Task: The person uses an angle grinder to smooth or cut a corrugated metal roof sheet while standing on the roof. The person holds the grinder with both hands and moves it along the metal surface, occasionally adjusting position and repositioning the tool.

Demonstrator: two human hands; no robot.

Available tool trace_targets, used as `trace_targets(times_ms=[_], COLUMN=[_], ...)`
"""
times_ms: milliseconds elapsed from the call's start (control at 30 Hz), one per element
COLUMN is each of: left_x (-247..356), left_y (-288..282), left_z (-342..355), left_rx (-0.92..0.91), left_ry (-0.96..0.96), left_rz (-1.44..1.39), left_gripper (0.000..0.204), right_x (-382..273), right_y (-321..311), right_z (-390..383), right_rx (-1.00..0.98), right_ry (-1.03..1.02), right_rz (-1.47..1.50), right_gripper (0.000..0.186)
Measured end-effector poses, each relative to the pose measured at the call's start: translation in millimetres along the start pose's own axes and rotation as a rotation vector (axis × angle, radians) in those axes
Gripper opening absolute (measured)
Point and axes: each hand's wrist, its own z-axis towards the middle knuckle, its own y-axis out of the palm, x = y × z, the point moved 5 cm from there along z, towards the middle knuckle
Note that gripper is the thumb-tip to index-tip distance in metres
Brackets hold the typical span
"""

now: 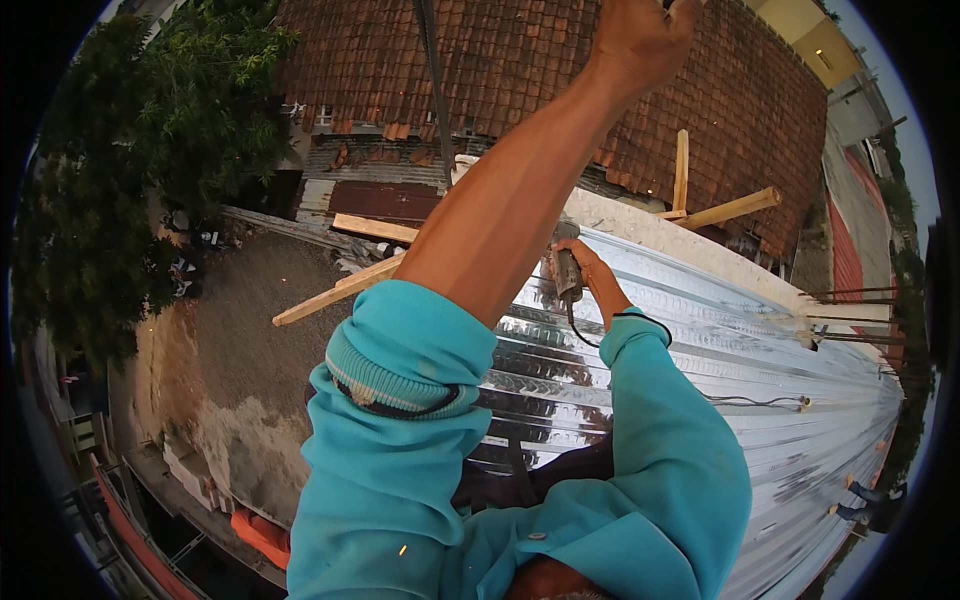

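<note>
My right hand [585, 268] is wrapped around the body of a grey corded angle grinder [567, 275], just above shiny ribbed metal sheeting [680, 310]. Its black cord [577, 325] loops down beside my wrist. The far end of the tool is partly hidden behind my left forearm. Stretched out high and forward, my left hand [648, 45] is closed at the upper edge of the picture. A bit of something dark shows between its thumb and fingers, cut off by the frame. Small orange sparks are scattered about.
A pale concrete ledge [690, 235] borders the sheeting, with wooden beams [735, 207] jutting past it. More timbers [340, 290] stick out at left over a drop to the ground [240, 330]. Rebar [850, 300] projects at right. Another person's legs [860, 502] show at far right.
</note>
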Motion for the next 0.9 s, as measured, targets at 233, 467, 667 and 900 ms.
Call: trace_targets(times_ms=[233, 467, 667, 900], left_x=[-5, -7, 5, 1], left_y=[-2, 4, 4, -4], left_z=[2, 2, -3, -11], left_rx=[-0.031, -0.041, 0.018, -0.124], left_ry=[-0.028, -0.031, 0.027, -0.144], left_rz=[-0.018, -0.035, 0.298, 0.034], left_gripper=[0.049, 0.049, 0.048, 0.048], right_x=[2, 16, 23, 37], right_y=[20, 8, 16, 24], right_z=[-9, -2, -13, -33], right_rx=[0.062, 0.075, 0.097, 0.082], right_ry=[0.072, 0.118, 0.076, 0.072], right_rz=[-0.046, -0.072, -0.011, -0.070], right_gripper=[0.030, 0.032, 0.031, 0.027])
